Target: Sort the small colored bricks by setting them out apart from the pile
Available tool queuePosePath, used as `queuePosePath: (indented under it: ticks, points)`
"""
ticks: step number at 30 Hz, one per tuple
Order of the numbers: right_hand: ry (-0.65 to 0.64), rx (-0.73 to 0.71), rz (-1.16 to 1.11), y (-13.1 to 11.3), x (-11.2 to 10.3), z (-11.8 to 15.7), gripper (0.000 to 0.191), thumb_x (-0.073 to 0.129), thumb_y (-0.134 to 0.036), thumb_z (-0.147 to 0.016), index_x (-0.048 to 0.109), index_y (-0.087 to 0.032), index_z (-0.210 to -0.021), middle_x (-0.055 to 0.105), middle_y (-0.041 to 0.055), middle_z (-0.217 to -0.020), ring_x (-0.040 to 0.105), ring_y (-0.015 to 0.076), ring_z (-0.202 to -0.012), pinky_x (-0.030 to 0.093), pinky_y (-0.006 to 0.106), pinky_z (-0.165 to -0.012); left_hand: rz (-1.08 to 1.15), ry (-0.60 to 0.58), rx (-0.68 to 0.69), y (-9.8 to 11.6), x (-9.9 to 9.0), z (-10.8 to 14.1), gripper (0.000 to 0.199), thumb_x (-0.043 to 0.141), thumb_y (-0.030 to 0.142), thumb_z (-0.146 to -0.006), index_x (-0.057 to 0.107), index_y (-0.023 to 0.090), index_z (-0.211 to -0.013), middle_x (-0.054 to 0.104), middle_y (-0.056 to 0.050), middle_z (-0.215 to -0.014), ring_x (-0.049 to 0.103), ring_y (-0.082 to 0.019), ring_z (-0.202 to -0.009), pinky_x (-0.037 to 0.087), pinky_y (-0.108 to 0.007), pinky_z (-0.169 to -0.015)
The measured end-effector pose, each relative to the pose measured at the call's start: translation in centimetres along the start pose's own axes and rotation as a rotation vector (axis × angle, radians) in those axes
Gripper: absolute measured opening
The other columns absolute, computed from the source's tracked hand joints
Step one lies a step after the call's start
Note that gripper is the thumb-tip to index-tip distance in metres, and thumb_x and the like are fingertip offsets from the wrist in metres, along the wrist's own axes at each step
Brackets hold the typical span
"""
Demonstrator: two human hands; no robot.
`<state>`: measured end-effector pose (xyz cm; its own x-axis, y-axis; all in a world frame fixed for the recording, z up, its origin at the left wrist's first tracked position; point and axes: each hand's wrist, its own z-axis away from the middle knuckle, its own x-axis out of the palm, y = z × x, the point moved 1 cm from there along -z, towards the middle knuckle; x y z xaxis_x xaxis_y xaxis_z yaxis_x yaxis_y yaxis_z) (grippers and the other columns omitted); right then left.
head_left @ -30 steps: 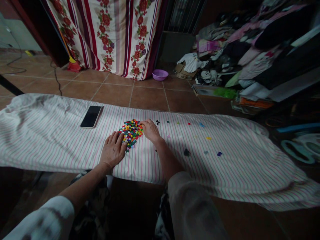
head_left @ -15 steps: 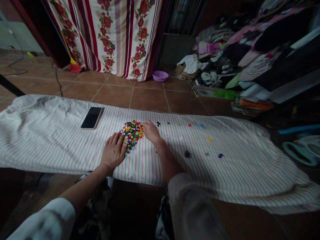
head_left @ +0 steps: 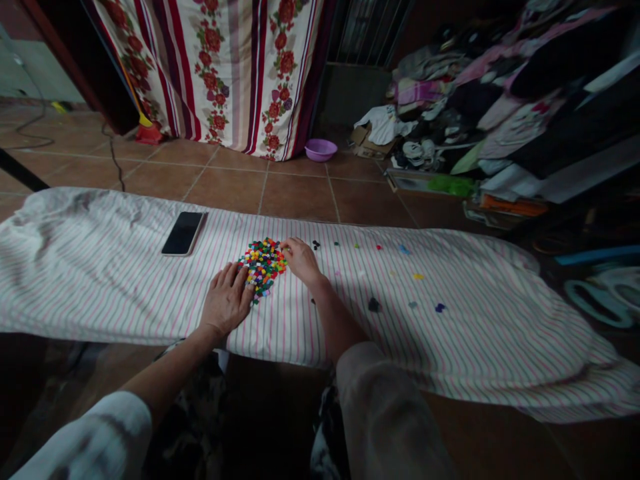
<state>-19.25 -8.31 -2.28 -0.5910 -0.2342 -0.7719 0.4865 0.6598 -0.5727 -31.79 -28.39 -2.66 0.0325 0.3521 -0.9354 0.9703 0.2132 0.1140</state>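
Observation:
A heap of tiny multicoloured square pieces (head_left: 263, 261) lies on a striped cloth. My left hand (head_left: 227, 297) rests flat at the heap's lower left edge, fingers stretched out and touching it. At the right edge of the heap, my right hand (head_left: 301, 259) has thumb and fingertips pinched together; whatever is between them is too small to make out. Small single-colour groups are spread out to the right: black pieces (head_left: 316, 245), light blue pieces (head_left: 404, 249), yellow pieces (head_left: 418, 277), dark pieces (head_left: 373, 305) and purple pieces (head_left: 440, 307).
A phone (head_left: 183, 234) lies left of the heap on the cloth-covered surface (head_left: 115, 267). Beyond it, a purple basin (head_left: 321, 151) stands on the tiled floor by a floral curtain (head_left: 240, 73). Clothes (head_left: 385, 127) are piled at the far right.
My right fingertips have shifted very slightly at the heap's edge. My left hand stays in place, and the whole view has moved a little.

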Motion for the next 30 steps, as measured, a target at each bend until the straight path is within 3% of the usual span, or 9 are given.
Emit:
queuePosePath:
  ticks: [7, 15, 30]
  points:
    - [0.057, 0.144, -0.062, 0.2, -0.2, 0.2, 0.022, 0.050, -0.016, -0.086, 0.068, -0.024, -0.095, 0.072, 0.0004, -0.096, 0.065, 0.0155, -0.085, 0.048, 0.026, -0.080, 0.009, -0.001, -0.007, 0.0, 0.1, 0.0, 0.053, 0.028, 0.043, -0.097, 0.051, 0.012, -0.133, 0.055, -0.017, -0.138, 0.040, -0.031, -0.138, 0.035, -0.047, -0.112]
    - [0.068, 0.202, -0.201, 0.4, -0.8, 1.3, 0.021, 0.053, -0.019, -0.084, 0.069, -0.024, -0.096, 0.073, 0.0001, -0.092, 0.067, 0.0153, -0.084, 0.050, 0.026, -0.077, 0.056, -0.034, 0.021, -0.2, -0.2, 0.0, 0.046, 0.032, 0.040, -0.095, 0.054, 0.018, -0.129, 0.056, -0.014, -0.138, 0.040, -0.031, -0.138, 0.034, -0.051, -0.111]
    - [0.016, 0.183, -0.121, -0.7, -2.8, 2.2, 0.023, 0.054, -0.017, -0.085, 0.070, -0.022, -0.100, 0.072, 0.0036, -0.101, 0.066, 0.0156, -0.089, 0.051, 0.027, -0.085, 0.131, -0.015, 0.043, -0.3, -0.5, 0.0, 0.045, 0.032, 0.041, -0.092, 0.052, 0.022, -0.127, 0.058, -0.013, -0.134, 0.041, -0.031, -0.136, 0.035, -0.053, -0.109]
